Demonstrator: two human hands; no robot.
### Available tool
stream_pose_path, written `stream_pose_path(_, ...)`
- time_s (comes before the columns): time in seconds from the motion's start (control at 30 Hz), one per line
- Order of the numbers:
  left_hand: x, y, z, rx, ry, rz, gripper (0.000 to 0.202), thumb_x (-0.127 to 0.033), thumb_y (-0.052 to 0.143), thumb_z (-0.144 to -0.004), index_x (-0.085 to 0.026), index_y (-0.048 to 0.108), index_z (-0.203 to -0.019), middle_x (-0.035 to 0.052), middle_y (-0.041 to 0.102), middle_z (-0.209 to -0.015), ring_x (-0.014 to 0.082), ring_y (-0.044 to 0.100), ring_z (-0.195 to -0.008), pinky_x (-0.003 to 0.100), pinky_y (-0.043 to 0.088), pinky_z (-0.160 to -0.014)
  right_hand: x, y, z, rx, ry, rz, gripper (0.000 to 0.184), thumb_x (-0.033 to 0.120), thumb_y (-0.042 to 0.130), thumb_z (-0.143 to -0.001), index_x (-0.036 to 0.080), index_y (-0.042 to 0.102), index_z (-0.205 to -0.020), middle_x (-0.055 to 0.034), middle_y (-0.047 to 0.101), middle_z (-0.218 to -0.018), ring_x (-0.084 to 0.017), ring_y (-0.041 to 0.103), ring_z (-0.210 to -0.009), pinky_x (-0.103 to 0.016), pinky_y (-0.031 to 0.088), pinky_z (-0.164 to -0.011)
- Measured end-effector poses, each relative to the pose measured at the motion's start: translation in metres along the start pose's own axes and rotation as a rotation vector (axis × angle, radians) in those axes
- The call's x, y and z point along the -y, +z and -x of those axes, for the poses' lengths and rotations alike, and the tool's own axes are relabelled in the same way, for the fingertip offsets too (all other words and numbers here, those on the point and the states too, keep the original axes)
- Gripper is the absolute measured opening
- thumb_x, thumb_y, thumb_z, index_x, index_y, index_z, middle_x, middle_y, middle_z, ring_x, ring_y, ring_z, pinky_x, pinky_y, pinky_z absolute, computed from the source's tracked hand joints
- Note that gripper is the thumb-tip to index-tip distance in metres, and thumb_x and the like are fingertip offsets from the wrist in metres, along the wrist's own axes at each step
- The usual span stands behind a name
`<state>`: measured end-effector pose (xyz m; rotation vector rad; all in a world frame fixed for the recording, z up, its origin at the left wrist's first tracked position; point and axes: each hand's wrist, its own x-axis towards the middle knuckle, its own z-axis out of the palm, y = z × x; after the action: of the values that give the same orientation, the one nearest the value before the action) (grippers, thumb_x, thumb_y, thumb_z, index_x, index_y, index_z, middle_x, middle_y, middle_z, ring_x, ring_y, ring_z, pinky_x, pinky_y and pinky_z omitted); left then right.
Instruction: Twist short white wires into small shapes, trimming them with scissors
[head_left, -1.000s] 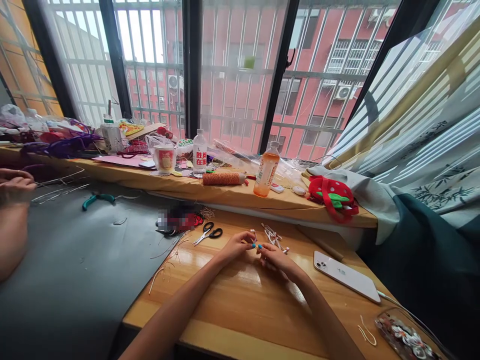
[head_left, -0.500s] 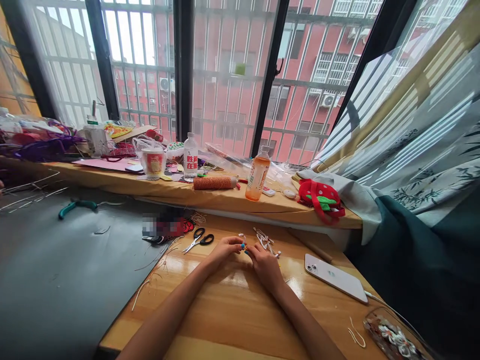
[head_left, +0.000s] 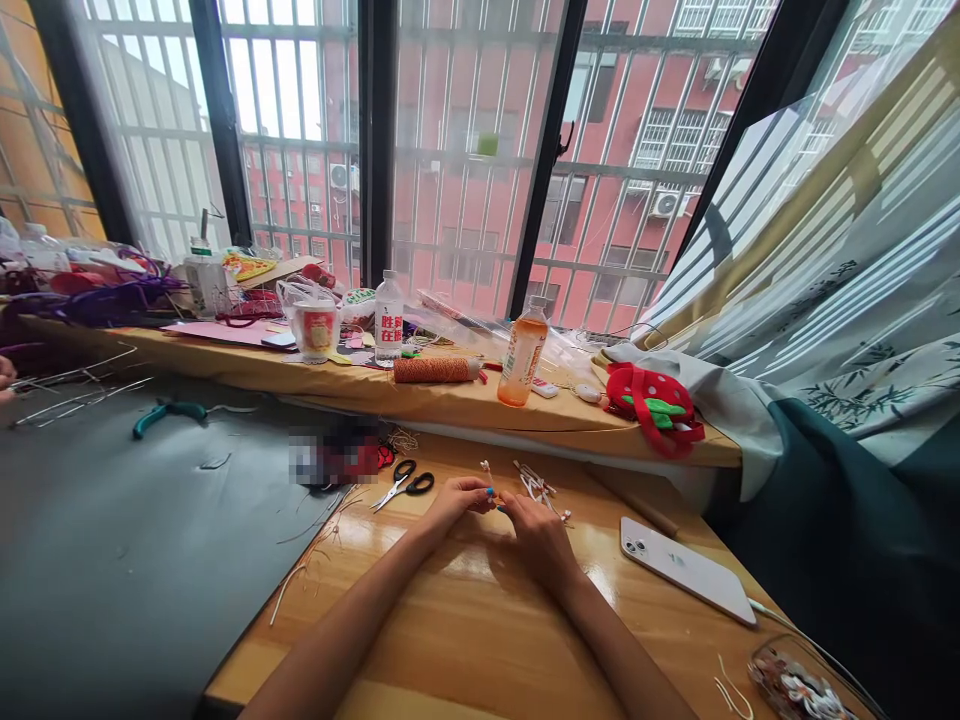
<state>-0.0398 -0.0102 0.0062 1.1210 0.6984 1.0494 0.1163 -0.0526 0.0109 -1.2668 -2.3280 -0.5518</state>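
Observation:
Over the wooden table, my left hand (head_left: pixel 459 500) and my right hand (head_left: pixel 534 525) meet fingertip to fingertip. Both are closed in a pinch on a small white cord piece (head_left: pixel 486 467), whose knobbly end sticks up above the left fingertips. Its lower part is hidden by my fingers. Blue shows at the fingertips. Just beyond my right hand lie several short white cord pieces (head_left: pixel 534 484). Left of my left hand rest black-handled scissors (head_left: pixel 405 484) with their blades apart.
A white phone (head_left: pixel 686 570) with a cable lies at right, near a decorated clear case (head_left: pixel 799 685). The ledge behind bears an orange thread spool (head_left: pixel 435 371), an orange drink bottle (head_left: pixel 523 355) and a water bottle (head_left: pixel 388 320). Teal pliers (head_left: pixel 169 415) and another person's hand (head_left: pixel 6 378) are left.
The view has shifted slightly, so the scene sits a little further right and lower. My hands stay together, and the white cord's end now stands more upright above the fingertips.

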Motion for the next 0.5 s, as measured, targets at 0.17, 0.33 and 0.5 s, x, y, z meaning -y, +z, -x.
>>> stream_pose_path(0.17, 0.0, 0.0, -0.001, -0.015, -0.018, 0.028, 0.021, -0.028, 0.065, -0.055, -0.01, 0.063, -0.066, 0.0036, 0.061, -0.059, 0.0121, 0.054, -0.06, 0.024, 0.039, -0.064, 0.0, -0.003, -0.002, -0.035, -0.005, 0.078, 0.021, 0.019, 0.037, -0.083, 0.015, 0.051, -0.097, -0.0048, 0.056, -0.075, -0.015, 0.049, -0.065, -0.024, 0.033, -0.059)
stream_pose_path(0.33, 0.002, -0.001, -0.002, -0.011, -0.023, 0.061, 0.016, -0.025, 0.062, -0.056, -0.01, 0.062, -0.062, 0.0031, 0.059, -0.056, 0.0119, 0.054, -0.057, 0.024, 0.04, -0.063, -0.001, -0.009, -0.003, -0.026, -0.021, 0.062, 0.017, 0.018, 0.038, -0.083, 0.018, 0.053, -0.093, -0.0039, 0.053, -0.078, -0.016, 0.046, -0.069, -0.025, 0.032, -0.063)
stream_pose_path(0.5, 0.004, -0.001, -0.003, -0.006, -0.048, 0.06, 0.013, -0.023, 0.062, -0.055, -0.01, 0.061, -0.059, 0.0026, 0.06, -0.056, 0.0111, 0.053, -0.055, 0.024, 0.039, -0.061, -0.003, -0.01, -0.001, -0.033, -0.073, 0.04, 0.019, 0.016, 0.037, -0.083, 0.019, 0.053, -0.092, -0.0034, 0.052, -0.078, -0.015, 0.045, -0.071, -0.026, 0.032, -0.067)
